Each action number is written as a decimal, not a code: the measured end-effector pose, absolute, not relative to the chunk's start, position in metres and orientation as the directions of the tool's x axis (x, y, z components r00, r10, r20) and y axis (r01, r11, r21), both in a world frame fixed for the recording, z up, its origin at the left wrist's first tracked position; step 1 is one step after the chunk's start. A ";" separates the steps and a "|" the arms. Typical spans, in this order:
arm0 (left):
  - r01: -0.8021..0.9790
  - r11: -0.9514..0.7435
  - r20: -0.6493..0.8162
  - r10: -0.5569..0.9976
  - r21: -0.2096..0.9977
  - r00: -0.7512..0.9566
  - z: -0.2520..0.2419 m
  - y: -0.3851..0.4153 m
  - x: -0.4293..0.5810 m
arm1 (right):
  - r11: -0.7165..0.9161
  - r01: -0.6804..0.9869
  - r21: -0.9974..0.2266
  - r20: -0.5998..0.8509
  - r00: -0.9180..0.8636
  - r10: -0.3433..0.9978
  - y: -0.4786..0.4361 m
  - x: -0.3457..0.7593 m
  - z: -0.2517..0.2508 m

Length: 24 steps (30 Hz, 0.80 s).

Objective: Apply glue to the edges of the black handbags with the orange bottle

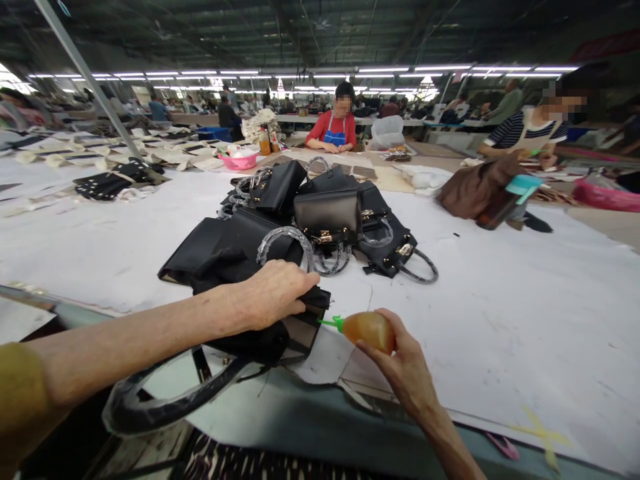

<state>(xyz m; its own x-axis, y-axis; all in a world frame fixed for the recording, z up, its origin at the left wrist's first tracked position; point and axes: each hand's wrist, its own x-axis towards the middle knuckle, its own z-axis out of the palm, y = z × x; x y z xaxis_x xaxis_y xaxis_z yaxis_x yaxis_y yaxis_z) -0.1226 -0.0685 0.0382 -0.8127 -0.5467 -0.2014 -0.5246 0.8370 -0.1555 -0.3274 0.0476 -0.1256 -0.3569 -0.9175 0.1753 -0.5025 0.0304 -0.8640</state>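
Observation:
My left hand (273, 295) is closed on the upper part of a black handbag (263, 345) at the table's near edge. This bag lies tipped over, and its plastic-wrapped handle (135, 413) hangs past the edge toward me. In my right hand (407, 367) is a squeeze bottle (369, 331) of amber liquid, held on its side. Its thin green nozzle (331, 323) points left at the bag's edge; whether the tip touches cannot be made out. Just beyond my left hand lies a pile of black handbags (327, 212) with wrapped handles and gold-coloured clasps.
White paper covers the table (500, 320). A brown cloth-like piece (483, 183) and a dark bottle with a teal lid (523, 183) are at right. One person in red (333, 130) sits opposite, another in stripes (530, 127) at right. A pink basin (237, 160) stands farther back.

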 end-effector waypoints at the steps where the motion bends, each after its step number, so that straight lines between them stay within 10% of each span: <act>1: -0.536 0.832 -0.193 -0.555 -0.145 -0.809 0.037 -0.068 -0.120 | 0.051 -0.481 -0.875 0.146 -0.364 -0.920 0.048 -0.328 -0.126; 24: -0.500 0.861 -0.068 -0.506 -0.091 -0.860 0.006 -0.046 -0.091 | 0.157 -0.249 -0.956 -0.071 -0.321 -0.944 0.061 -0.324 -0.130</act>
<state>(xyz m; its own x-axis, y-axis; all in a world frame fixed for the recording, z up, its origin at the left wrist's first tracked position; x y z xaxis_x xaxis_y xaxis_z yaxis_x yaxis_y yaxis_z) -0.0912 -0.0463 0.0057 -0.8598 -0.5060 -0.0685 -0.4997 0.8614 -0.0909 -0.3237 0.0612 -0.1300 -0.3211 -0.9444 -0.0713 -0.2491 0.1569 -0.9557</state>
